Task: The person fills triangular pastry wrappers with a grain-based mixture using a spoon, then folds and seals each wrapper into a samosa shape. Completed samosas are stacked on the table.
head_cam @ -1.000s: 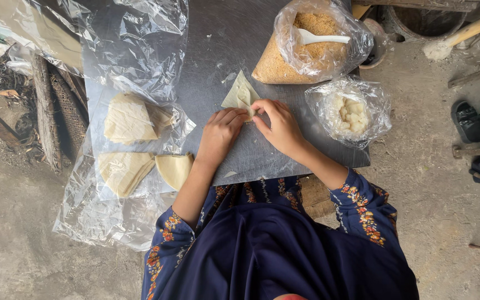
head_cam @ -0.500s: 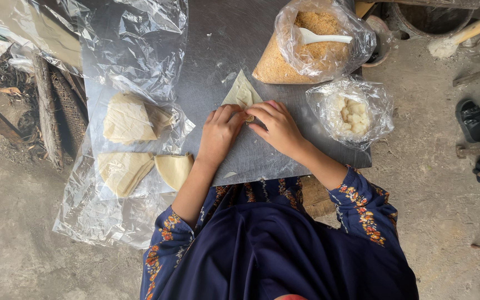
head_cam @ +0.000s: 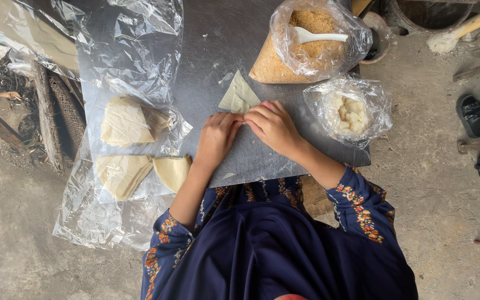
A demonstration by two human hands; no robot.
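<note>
Both hands down on a grey metal sheet (head_cam: 284,33). Left hand (head_cam: 218,136) and right hand (head_cam: 273,125) side by side, fingertips pressed together on the near edge of a pale triangular pastry wrapper (head_cam: 239,95) (flat, point away from the body). Beyond: a bag of orange-brown crumbs (head_cam: 276,64) with 1 white spoon (head_cam: 318,36). Right: a bag of white lumps (head_cam: 350,114). Left: stacked wrappers (head_cam: 120,119) on clear plastic.

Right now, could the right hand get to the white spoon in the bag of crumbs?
Probably yes. The right hand rests on the folded pastry triangle, and the white spoon lies on top of the crumbs in the open bag just beyond it. Only bare metal board lies between.
</note>
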